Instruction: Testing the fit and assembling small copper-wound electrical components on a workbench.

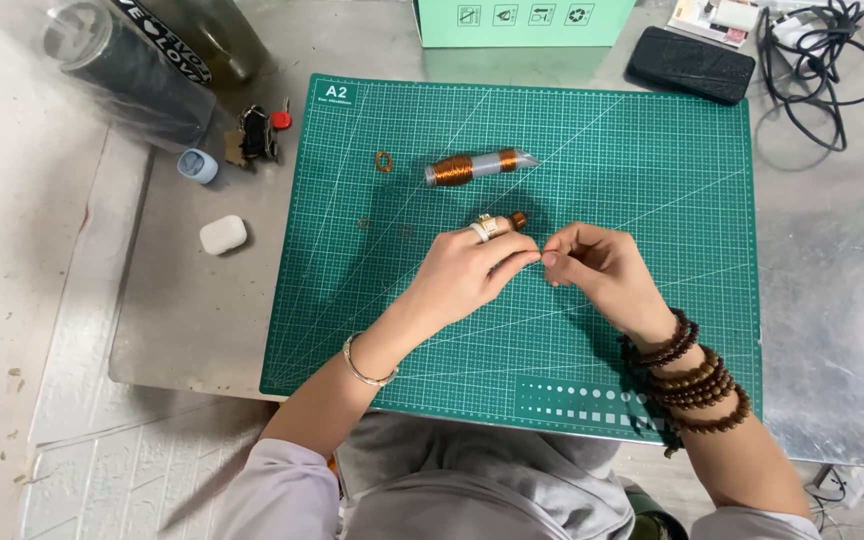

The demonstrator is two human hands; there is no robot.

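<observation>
Copper wire (pixel 542 257), too thin for us to make out clearly, sat pinched between our fingertips above the middle of the green cutting mat (pixel 652 180). Our left hand (pixel 467 270), wearing a ring, was closed in a pinch, and our right hand (pixel 602 270) met it fingertip to fingertip, likewise closed. Just beyond them lay a spool of copper wire (pixel 477 166) and a small wire ring (pixel 383 160). A mint-green box (pixel 522 22) stood at the far edge; we could not see inside it.
</observation>
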